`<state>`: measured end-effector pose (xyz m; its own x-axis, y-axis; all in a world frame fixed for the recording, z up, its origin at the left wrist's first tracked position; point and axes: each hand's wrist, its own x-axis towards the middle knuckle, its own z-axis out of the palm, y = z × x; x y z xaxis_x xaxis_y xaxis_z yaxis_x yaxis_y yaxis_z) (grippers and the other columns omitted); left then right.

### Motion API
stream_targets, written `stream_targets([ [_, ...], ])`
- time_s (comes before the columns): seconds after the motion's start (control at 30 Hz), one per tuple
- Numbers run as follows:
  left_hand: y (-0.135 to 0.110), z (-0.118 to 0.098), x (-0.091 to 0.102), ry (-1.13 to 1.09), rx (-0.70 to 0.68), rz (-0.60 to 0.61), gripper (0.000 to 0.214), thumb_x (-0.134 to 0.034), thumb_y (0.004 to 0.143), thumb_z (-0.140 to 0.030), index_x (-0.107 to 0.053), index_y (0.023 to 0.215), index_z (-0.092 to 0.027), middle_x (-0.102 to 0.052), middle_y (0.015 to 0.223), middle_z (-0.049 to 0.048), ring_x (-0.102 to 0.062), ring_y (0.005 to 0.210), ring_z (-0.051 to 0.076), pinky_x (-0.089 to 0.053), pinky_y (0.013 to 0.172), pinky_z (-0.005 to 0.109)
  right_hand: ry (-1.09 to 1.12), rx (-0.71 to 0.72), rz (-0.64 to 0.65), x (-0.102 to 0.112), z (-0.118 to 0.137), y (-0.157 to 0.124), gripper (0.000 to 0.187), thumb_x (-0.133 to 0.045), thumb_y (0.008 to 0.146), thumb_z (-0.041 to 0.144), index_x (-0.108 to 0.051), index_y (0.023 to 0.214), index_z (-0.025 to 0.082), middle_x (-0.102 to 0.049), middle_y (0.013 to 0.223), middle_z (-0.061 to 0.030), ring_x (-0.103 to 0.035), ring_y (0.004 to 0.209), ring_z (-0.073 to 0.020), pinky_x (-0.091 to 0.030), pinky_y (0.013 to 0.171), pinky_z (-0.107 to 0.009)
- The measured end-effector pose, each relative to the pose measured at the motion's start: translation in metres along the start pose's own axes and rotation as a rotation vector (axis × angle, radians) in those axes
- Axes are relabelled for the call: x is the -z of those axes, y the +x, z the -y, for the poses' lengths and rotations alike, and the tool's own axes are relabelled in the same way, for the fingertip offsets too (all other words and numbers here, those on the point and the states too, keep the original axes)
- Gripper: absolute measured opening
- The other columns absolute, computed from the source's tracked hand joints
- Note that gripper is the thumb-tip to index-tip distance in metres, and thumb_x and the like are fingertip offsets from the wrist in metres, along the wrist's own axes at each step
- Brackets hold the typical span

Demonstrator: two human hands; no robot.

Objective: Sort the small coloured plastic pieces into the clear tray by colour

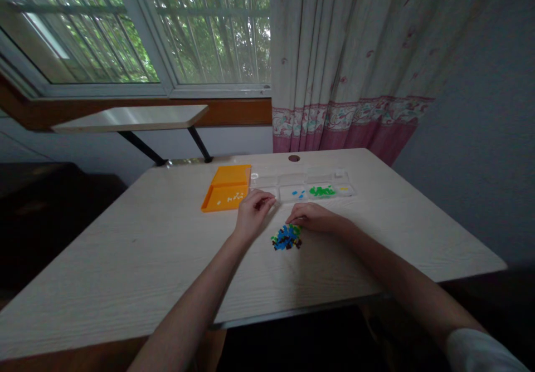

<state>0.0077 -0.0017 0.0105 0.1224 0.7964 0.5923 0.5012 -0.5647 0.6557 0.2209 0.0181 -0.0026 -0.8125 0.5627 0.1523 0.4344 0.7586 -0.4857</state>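
Note:
A small heap of mixed blue, green, yellow and dark brown pieces (286, 237) lies on the table in front of me. At its far edge, my right hand (314, 216) has its fingertips pinched together against the pieces. My left hand (254, 209) is curled with thumb and fingers together, just at the near edge of a clear divided tray (291, 180). What either pinch holds is too small to tell. Green pieces (321, 191) fill one near compartment of the tray, and a few blue pieces (298, 194) lie in the one to its left.
Left of the tray, an open orange case (230, 175) holds several white pieces (235, 197). Yellow (344, 189) shows in the tray's right end compartment. A raised shelf (137, 117) stands at the table's back left. The table (167, 260) has a round hole (294, 158) near the curtain.

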Motion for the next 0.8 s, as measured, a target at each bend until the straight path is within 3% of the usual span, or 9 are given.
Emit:
stream_targets([
  [0.1,0.006,0.014,0.011,0.176,0.103,-0.030,0.016,-0.054,0.079,-0.028,-0.064,0.079,-0.016,-0.060,0.074,0.0032,-0.051,0.064,0.013,-0.040,0.060,0.024,0.018,0.008,0.021,0.000,-0.002,0.000,0.021,-0.051,0.084,0.020,-0.068,0.096,0.019,-0.064,0.087,-0.0057,-0.057,0.080,-0.0133,-0.042,0.074,-0.023],
  [0.2,0.010,0.031,0.029,0.467,0.292,-0.088,0.018,-0.053,0.079,-0.031,-0.065,0.080,-0.017,-0.061,0.079,0.0059,-0.055,0.074,0.018,-0.040,0.063,0.027,0.036,0.003,0.022,0.001,-0.002,0.000,0.019,-0.052,0.083,0.021,-0.069,0.094,0.018,-0.064,0.087,-0.0057,-0.057,0.080,-0.0132,-0.042,0.075,-0.023],
  [0.3,0.011,0.043,0.047,0.667,0.455,-0.034,0.022,-0.051,0.079,-0.034,-0.066,0.083,-0.018,-0.062,0.088,0.0096,-0.056,0.081,0.024,-0.039,0.063,0.031,0.054,-0.019,0.029,0.003,0.002,0.000,0.019,-0.052,0.084,0.021,-0.068,0.092,0.017,-0.064,0.087,-0.0058,-0.057,0.080,-0.0135,-0.042,0.075,-0.024],
  [0.43,0.011,0.052,0.059,0.715,0.571,0.044,0.022,-0.051,0.079,-0.035,-0.066,0.086,-0.019,-0.063,0.089,0.0106,-0.057,0.077,0.026,-0.038,0.059,0.032,0.069,-0.050,0.014,0.005,0.006,0.000,0.017,-0.052,0.083,0.020,-0.066,0.090,0.016,-0.064,0.088,-0.0058,-0.057,0.081,-0.0138,-0.042,0.076,-0.025],
  [0.53,0.008,0.060,0.061,0.696,0.539,0.029,0.019,-0.054,0.078,-0.031,-0.067,0.083,-0.017,-0.063,0.082,0.0106,-0.055,0.068,0.023,-0.035,0.055,0.030,0.071,-0.071,0.004,0.005,0.005,0.000,0.015,-0.053,0.082,0.019,-0.065,0.089,0.015,-0.064,0.088,-0.0057,-0.057,0.082,-0.0142,-0.042,0.076,-0.026],
  [0.7,0.005,0.079,0.063,0.640,0.264,-0.156,0.008,-0.063,0.068,-0.021,-0.067,0.067,-0.013,-0.056,0.057,0.0050,-0.040,0.046,0.012,-0.023,0.046,0.023,0.077,-0.086,-0.009,0.003,0.004,0.000,0.013,-0.053,0.081,0.019,-0.065,0.087,0.016,-0.064,0.087,-0.0051,-0.056,0.080,-0.0145,-0.042,0.075,-0.026],
  [0.8,0.007,0.078,0.062,0.586,0.165,-0.201,0.007,-0.061,0.070,-0.018,-0.066,0.068,-0.014,-0.056,0.058,0.0033,-0.041,0.048,0.012,-0.024,0.046,0.022,0.105,-0.090,-0.034,0.003,0.005,0.001,0.013,-0.053,0.081,0.020,-0.064,0.085,0.015,-0.064,0.086,-0.0052,-0.055,0.079,-0.0144,-0.041,0.074,-0.027],
])
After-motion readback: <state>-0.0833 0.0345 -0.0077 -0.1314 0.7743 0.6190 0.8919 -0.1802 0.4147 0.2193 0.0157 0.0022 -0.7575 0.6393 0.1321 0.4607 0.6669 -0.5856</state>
